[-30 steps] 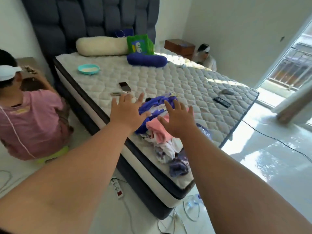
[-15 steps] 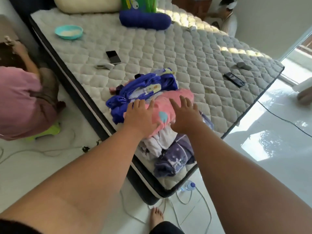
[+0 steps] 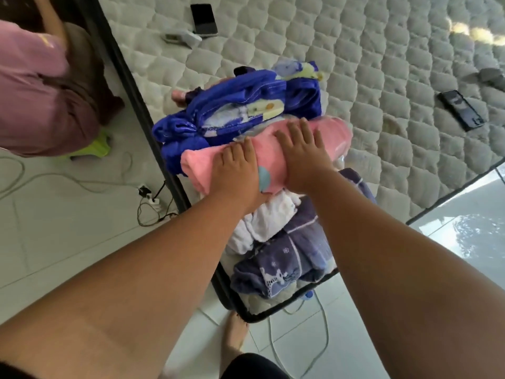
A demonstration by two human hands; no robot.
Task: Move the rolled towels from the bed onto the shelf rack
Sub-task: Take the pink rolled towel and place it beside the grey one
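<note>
Lying rolled on top of a pile at the corner of the bed (image 3: 382,77), the pink towel (image 3: 334,134) is taking both hands: the left hand (image 3: 236,170) is pressing on its middle and the right hand (image 3: 303,155) is pressing just beside it, fingers spread and nearly straight over the roll, thumbs out of sight. A blue towel (image 3: 232,110) is crowding the far side of the pink one, touching it along its length. Under the near side a white towel (image 3: 269,220) is bunching up, and a purple towel (image 3: 287,258) is lying nearest the edge. Farther up the bed a phone (image 3: 203,19) and a small grey device (image 3: 181,38) are lying side by side, with another phone (image 3: 461,109) well apart to the right. Beside the bed on the left, a person in a pink shirt (image 3: 35,91) is crouching over a green stool (image 3: 95,146), and cables (image 3: 153,201) are trailing across the floor nearby. A bare foot (image 3: 236,335) is standing by the bed corner
</note>
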